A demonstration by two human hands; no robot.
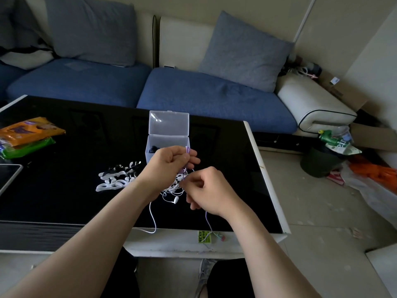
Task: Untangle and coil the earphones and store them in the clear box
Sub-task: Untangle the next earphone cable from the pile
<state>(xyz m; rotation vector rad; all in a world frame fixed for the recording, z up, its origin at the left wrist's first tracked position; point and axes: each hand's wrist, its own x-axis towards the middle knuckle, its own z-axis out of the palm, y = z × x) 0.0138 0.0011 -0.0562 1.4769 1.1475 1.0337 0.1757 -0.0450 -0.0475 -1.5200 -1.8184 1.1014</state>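
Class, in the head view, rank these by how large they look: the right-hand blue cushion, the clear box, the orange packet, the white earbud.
1. blue cushion, largest though farthest away.
2. clear box, lid open, and orange packet: about alike, so not ranked.
3. white earbud, smallest though nearest.

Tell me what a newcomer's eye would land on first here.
Both hands meet over the middle of the black table: the left hand and right hand each pinch cords of the tangled white and purple earphones. Just behind them stands the clear box, lid open and upright. An orange packet lies at the table's left edge.
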